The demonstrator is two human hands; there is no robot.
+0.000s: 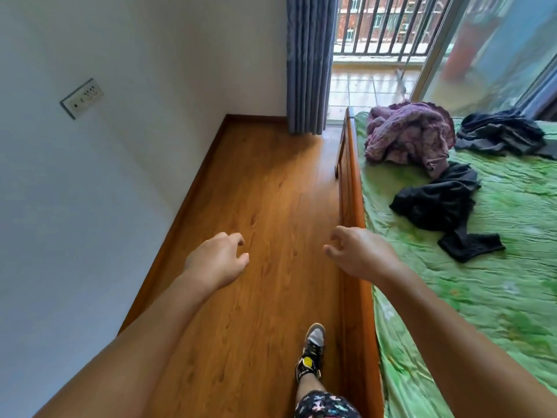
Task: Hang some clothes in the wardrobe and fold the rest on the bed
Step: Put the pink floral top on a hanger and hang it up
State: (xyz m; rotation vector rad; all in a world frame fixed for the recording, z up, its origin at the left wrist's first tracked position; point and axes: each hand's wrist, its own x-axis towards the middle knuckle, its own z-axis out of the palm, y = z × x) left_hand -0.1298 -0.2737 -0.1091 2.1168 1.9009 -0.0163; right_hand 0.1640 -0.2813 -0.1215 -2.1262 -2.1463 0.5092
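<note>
Bed (497, 297): green crumpled cover, wooden side rail.
Purple garment (410, 134): bunched at the bed's far end.
Grey garment (500, 131): heaped at the bed's far end.
Black garment (440, 203): sprawled mid-bed.
Hands: left hand (215, 260) beside the bed, right hand (358, 254) over its rail; both loosely curled, empty.

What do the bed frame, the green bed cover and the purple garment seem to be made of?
Bed frame: apparently wood, glossy orange-brown varnish, sheen along the rail. Green bed cover: thin printed cloth, finely wrinkled all over. Purple garment: soft crinkled patterned fabric, bunched in folds; fibre cannot be told.
</note>
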